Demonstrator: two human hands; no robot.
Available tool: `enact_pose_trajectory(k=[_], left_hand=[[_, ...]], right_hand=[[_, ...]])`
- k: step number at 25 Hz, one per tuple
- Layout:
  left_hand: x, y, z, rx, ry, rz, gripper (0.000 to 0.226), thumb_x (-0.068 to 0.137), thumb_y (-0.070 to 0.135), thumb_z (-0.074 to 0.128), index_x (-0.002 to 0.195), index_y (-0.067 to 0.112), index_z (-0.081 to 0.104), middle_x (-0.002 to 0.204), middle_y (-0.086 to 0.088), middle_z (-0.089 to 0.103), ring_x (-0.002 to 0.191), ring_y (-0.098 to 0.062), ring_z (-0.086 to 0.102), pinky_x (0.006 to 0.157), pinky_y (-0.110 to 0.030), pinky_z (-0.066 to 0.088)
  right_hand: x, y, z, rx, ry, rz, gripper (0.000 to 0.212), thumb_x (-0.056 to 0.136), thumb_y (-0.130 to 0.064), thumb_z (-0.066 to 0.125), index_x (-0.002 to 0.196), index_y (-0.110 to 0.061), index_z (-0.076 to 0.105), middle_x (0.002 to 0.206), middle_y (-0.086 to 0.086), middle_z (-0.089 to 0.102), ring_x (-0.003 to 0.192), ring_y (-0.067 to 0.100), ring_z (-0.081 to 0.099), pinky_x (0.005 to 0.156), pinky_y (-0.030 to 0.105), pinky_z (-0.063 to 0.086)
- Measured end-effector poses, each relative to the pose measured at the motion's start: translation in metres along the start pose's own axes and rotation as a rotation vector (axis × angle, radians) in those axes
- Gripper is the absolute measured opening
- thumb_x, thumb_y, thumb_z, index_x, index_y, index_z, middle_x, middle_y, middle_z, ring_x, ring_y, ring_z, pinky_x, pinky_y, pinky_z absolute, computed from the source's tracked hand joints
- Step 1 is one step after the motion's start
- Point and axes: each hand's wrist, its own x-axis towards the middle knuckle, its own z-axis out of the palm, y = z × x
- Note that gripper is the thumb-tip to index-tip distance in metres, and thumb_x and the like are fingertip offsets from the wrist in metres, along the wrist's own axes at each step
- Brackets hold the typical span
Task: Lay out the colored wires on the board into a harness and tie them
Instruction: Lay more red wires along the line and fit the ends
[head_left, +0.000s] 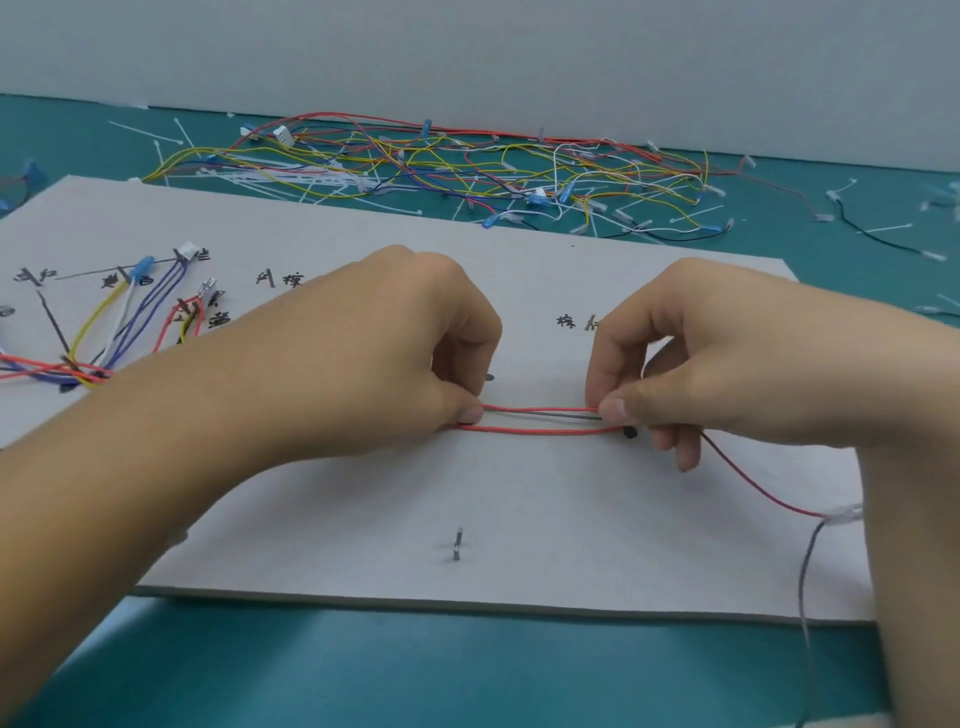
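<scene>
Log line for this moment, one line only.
left hand: pinches red wires | right hand: pinches same wires | wires: straight between hands, over board | no tie on span

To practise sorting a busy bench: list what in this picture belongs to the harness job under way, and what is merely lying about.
In use: left hand and right hand, pinching the red wires stretched between them; board; routed wires at its left end.
Lying about: wire tangle behind the board; loose cable ties; black wire, far right.
</scene>
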Motion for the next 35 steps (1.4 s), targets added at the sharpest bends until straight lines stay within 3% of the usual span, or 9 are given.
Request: enact_pose_trajectory(k=[4, 7, 10, 16, 21, 27, 32, 35], left_hand=[[0.01, -0.001, -0.004, -0.036, -0.067, -0.018, 0.014, 0.074, 0.028, 0.085, 0.071, 0.028, 0.071, 0.065, 0.028, 0.066, 0.062, 0.007, 0.062, 0.046, -0.006, 0.04], [0.013, -0.001, 0.0, -0.065, -0.072, 0.03, 0.017, 0.072, 0.017, 0.083, 0.07, 0.028, 0.07, 0.068, 0.022, 0.067, 0.062, -0.001, 0.063, 0.046, -0.01, 0.041], [0.009, -0.005, 0.003, -0.112, -0.056, 0.049, 0.017, 0.073, 0.019, 0.085, 0.072, 0.029, 0.071, 0.068, 0.014, 0.069, 0.062, -0.008, 0.064, 0.049, -0.015, 0.042], [0.005, -0.009, 0.005, -0.159, 0.008, 0.049, 0.018, 0.072, 0.019, 0.088, 0.071, 0.029, 0.074, 0.064, 0.009, 0.067, 0.058, -0.006, 0.058, 0.052, -0.015, 0.044], [0.004, -0.009, 0.006, -0.168, 0.018, 0.027, 0.017, 0.073, 0.02, 0.087, 0.072, 0.031, 0.074, 0.065, 0.008, 0.068, 0.059, -0.009, 0.06, 0.05, -0.017, 0.044], [0.001, -0.008, 0.006, -0.167, 0.015, 0.022, 0.017, 0.074, 0.021, 0.086, 0.071, 0.031, 0.072, 0.07, 0.008, 0.071, 0.061, -0.009, 0.062, 0.051, -0.021, 0.045], [0.001, -0.008, 0.007, -0.169, 0.02, 0.015, 0.016, 0.074, 0.022, 0.086, 0.071, 0.031, 0.073, 0.07, 0.013, 0.069, 0.063, -0.008, 0.062, 0.049, -0.015, 0.04], [0.002, -0.008, 0.008, -0.172, 0.028, 0.017, 0.016, 0.073, 0.022, 0.086, 0.072, 0.031, 0.073, 0.07, 0.011, 0.07, 0.064, -0.009, 0.063, 0.053, -0.023, 0.046]], right_hand=[[0.001, 0.011, -0.008, 0.056, 0.067, 0.016, 0.025, 0.088, -0.001, 0.069, 0.077, -0.023, 0.075, 0.065, 0.003, 0.074, 0.058, 0.02, 0.075, 0.062, 0.034, 0.063], [0.0, 0.018, -0.012, 0.074, 0.04, 0.035, 0.026, 0.086, 0.002, 0.07, 0.077, -0.022, 0.074, 0.066, 0.007, 0.073, 0.061, 0.026, 0.075, 0.062, 0.039, 0.065], [-0.002, 0.019, -0.014, 0.062, -0.041, 0.054, 0.022, 0.084, -0.002, 0.075, 0.078, -0.023, 0.074, 0.067, 0.008, 0.074, 0.059, 0.025, 0.075, 0.057, 0.029, 0.062], [-0.001, 0.018, -0.011, 0.018, -0.045, 0.09, 0.032, 0.082, -0.005, 0.079, 0.077, -0.031, 0.06, 0.075, 0.005, 0.074, 0.057, 0.026, 0.073, 0.048, 0.03, 0.055], [-0.003, 0.013, -0.011, -0.061, -0.015, 0.191, 0.031, 0.07, -0.035, 0.087, 0.081, -0.036, 0.058, 0.067, 0.0, 0.075, 0.052, 0.02, 0.069, 0.044, 0.026, 0.05], [-0.004, 0.014, -0.015, -0.087, 0.031, 0.284, 0.045, 0.054, -0.06, 0.085, 0.085, -0.042, 0.058, 0.061, -0.005, 0.073, 0.043, 0.012, 0.063, 0.057, 0.028, 0.046], [-0.001, 0.017, -0.015, -0.083, 0.107, 0.215, 0.049, 0.05, -0.058, 0.087, 0.088, -0.042, 0.06, 0.06, -0.01, 0.07, 0.044, 0.003, 0.056, 0.058, 0.028, 0.041], [0.002, 0.021, -0.015, -0.088, 0.168, 0.151, 0.044, 0.058, -0.046, 0.09, 0.089, -0.039, 0.06, 0.066, -0.009, 0.073, 0.049, 0.005, 0.058, 0.06, 0.03, 0.041]])
